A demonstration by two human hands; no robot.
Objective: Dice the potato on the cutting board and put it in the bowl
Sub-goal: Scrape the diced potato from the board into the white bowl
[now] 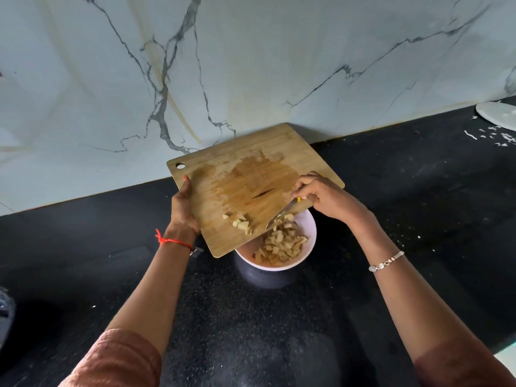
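My left hand (183,208) grips the left edge of the wooden cutting board (245,174), which is lifted and tilted down over the pink bowl (310,233). A few diced potato pieces (241,224) cling near the board's lower edge. Many diced pieces (282,244) lie inside the bowl. My right hand (321,196) is shut on a knife (282,215) with a yellow handle; its blade rests on the board's lower edge above the bowl.
The bowl stands on a black speckled countertop (418,191) against a white marble wall (251,65). A white round object (497,114) and white scraps (494,135) lie at the far right. A dark object (5,311) sits at the left edge.
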